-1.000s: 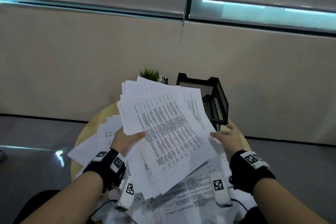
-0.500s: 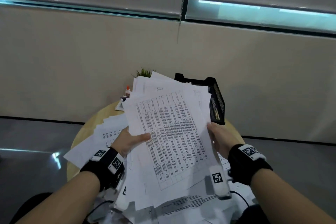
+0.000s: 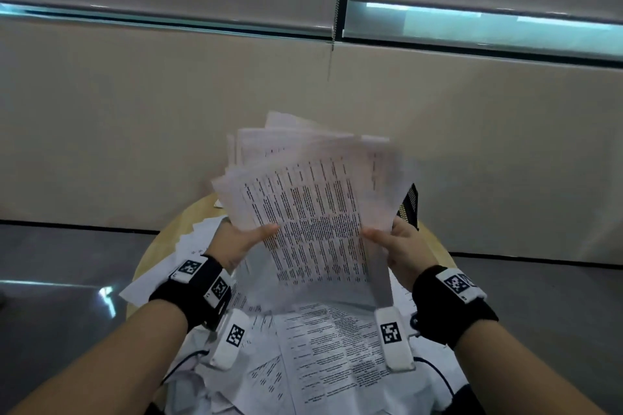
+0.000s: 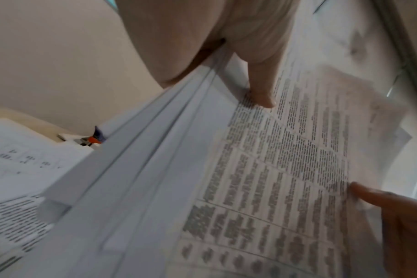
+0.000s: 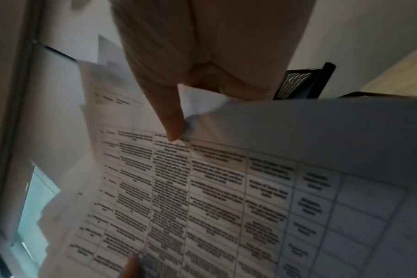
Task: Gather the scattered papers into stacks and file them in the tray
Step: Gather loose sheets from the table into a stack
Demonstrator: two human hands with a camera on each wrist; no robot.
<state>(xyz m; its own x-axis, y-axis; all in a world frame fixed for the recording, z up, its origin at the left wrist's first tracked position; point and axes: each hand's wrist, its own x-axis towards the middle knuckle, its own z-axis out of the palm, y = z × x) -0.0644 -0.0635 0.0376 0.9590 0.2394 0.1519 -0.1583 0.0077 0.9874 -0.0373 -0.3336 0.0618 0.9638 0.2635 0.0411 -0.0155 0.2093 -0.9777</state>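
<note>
A thick, fanned bundle of printed papers [image 3: 313, 212] stands tilted upright above the round table. My left hand [image 3: 247, 237] grips its left edge, thumb on the top sheet [image 4: 274, 169]. My right hand [image 3: 387, 241] grips the right edge, thumb across the printed table [image 5: 202, 197]. More loose papers [image 3: 330, 357] lie spread on the table below and toward me. The black mesh tray [image 3: 409, 204] stands behind the bundle at the right, mostly hidden by it; its mesh corner [image 5: 298, 82] shows past my right hand.
The round wooden table [image 3: 435, 246] sits against a beige wall. Some sheets [image 3: 199, 242] hang over its left side. A small orange-tipped object [image 4: 93, 140] lies at the table's far edge. Grey floor lies on either side.
Both hands have lifted the bundle higher and tipped it more upright. My right hand moved from its edge to a firm grip. The bundle now hides the plant and most of the tray.
</note>
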